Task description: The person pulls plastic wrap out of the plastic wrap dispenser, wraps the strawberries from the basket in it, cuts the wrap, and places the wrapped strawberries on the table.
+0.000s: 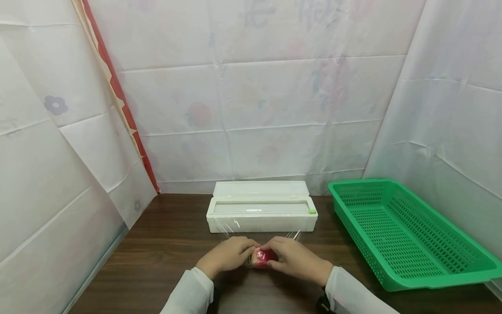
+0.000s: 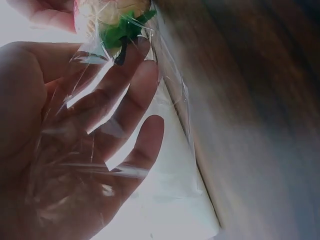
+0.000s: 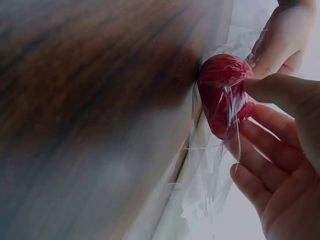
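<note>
A red and pale-yellow fruit (image 1: 259, 258) with a green leaf (image 2: 120, 31) and dark stem lies near the table's front, wrapped in clear plastic film (image 3: 227, 107). My right hand (image 1: 296, 257) holds its red end, thumb on one side and fingers on the other. At the leaf end is my left hand (image 1: 231, 255), fingers mostly straight and spread behind loose film in the left wrist view, with a fingertip right at the stem. Film also stretches from the fruit toward the white cling film dispenser (image 1: 260, 224) just beyond the hands.
The dispenser's lid (image 1: 260, 188) stands raised, and a small green slider (image 1: 312, 211) sits at its right end. To the right is a green perforated basket (image 1: 354, 231). White sheeting (image 1: 270, 100) hangs behind and on both sides of the dark wooden table (image 1: 157, 253).
</note>
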{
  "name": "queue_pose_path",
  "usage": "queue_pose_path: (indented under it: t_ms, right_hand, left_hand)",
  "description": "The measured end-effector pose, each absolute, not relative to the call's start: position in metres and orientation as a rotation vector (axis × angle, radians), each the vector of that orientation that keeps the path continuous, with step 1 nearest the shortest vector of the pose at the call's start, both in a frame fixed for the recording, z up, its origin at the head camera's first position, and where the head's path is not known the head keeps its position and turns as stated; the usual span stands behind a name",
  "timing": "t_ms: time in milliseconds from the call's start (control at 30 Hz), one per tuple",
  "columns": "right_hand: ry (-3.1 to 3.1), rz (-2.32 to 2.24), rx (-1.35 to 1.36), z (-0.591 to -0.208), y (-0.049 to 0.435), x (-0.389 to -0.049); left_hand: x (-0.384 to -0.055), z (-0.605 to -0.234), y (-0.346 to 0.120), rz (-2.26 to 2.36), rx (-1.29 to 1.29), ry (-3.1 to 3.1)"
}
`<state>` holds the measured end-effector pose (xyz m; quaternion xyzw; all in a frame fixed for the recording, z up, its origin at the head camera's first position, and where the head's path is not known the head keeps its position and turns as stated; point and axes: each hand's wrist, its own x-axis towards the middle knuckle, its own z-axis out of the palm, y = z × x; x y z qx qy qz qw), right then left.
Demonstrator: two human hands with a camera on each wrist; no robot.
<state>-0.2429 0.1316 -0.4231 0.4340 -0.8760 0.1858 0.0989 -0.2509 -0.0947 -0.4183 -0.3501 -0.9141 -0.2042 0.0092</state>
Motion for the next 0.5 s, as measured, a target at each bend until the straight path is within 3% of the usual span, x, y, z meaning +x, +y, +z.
queue_pose_path:
  t_ms: [500]
  right_hand:
    - [-2.708, 0.546, 1.187, -0.43, 0.126, -0.247]
  left_hand:
    - [-0.255, -0.424, -0.113, -0.833, -1.03, -2.884]
